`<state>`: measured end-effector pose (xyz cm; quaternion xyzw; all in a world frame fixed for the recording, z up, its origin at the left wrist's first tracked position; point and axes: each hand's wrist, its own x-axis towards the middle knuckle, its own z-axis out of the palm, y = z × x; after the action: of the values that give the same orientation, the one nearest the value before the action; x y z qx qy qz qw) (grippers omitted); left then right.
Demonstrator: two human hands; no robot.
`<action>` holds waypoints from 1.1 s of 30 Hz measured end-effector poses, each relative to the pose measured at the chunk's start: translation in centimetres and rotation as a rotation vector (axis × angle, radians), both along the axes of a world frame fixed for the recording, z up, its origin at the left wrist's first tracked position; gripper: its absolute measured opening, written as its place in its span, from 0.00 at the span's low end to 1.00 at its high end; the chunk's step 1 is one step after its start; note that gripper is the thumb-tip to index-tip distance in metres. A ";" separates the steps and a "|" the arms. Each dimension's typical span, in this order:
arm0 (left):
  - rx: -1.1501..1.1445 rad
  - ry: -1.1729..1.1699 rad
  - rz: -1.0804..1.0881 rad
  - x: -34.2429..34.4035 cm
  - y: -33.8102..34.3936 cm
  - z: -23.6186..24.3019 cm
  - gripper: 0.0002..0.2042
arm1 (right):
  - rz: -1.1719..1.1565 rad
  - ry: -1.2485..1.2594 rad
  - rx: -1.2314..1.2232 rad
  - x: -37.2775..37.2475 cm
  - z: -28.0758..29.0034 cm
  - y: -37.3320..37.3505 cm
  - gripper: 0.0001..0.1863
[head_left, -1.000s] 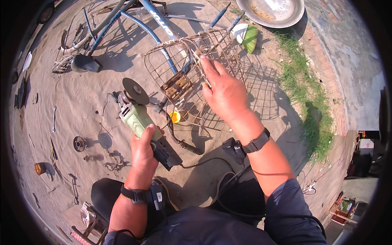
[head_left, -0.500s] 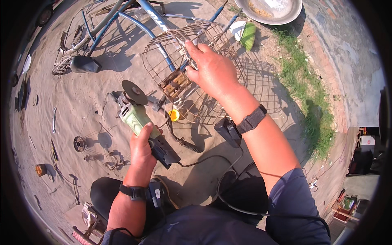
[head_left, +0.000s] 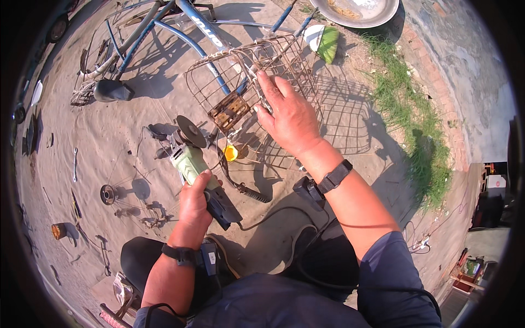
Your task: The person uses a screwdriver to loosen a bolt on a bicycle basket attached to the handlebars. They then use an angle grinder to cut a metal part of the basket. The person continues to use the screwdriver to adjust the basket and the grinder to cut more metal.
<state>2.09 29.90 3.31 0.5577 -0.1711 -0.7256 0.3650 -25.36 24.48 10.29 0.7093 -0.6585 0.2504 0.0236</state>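
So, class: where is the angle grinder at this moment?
In the head view the angle grinder sits left of centre, gripped by the left hand, its disc beside the rusty wire basket that the right hand steadies.

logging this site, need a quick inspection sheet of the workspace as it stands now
surface: bare sandy ground, sunlit
job's things: rusty wire basket; green angle grinder
clutter: small wheel, rusty can, yellow cap
grippers: left hand grips the grinder; right hand rests on the basket
cables: black cord runs from the grinder
surroundings: blue bicycle frame, metal basin, grass strip
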 end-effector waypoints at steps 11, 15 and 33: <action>-0.015 -0.012 -0.026 -0.4 0.4 -0.6 0.14 | 0.039 -0.082 0.095 0.3 3.3 -1.5 0.35; -0.014 -0.004 -0.043 -0.1 0.4 -1.0 0.14 | -0.100 -0.067 -0.140 -0.8 4.2 1.5 0.24; -0.087 0.146 -0.115 -0.9 -0.1 0.6 0.21 | 0.153 -1.295 0.686 11.1 -5.7 13.4 0.43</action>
<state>1.17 29.79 3.88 0.4762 -0.2072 -0.7759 0.3582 -14.30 37.83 4.58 0.4307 -0.5305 0.3998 -0.6109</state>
